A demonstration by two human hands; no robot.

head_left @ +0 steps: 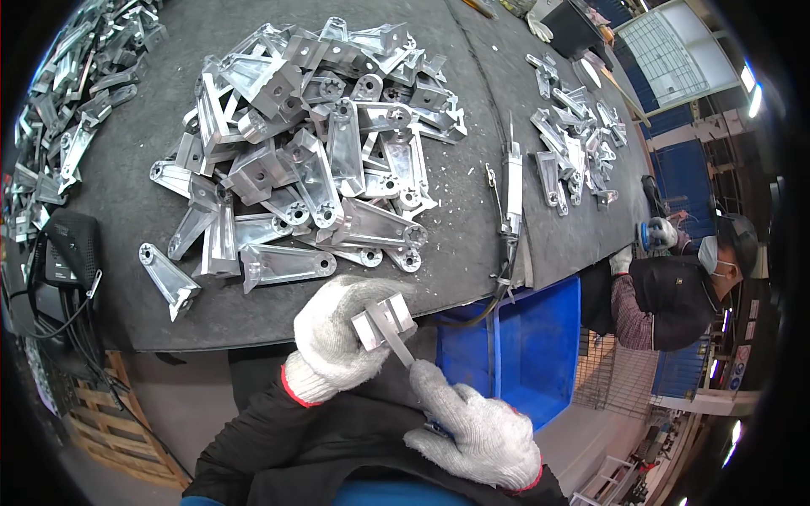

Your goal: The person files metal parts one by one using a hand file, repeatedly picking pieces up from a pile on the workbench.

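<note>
1. Your left hand [337,331] is closed around one metal bracket [366,331], held up by the near edge of the desk [477,219].
2. Your right hand [477,428] grips a flat metal strip [395,341], which lies across that bracket; this one looks part-way through its work.
3. Left to judge: a large heap of brackets [325,181] lies loose in front of you, with another heap [76,148] at the far left and a smaller group [578,156] on the right. You cannot tell from here which pieces are finished, so neither can I count what remains.
4. Beside your right hand, the blue bin [540,346] shows bare inner walls; your hand's side is partly hidden.
5. The black bin [576,29] stands at the far end; its contents are unclear.
</note>
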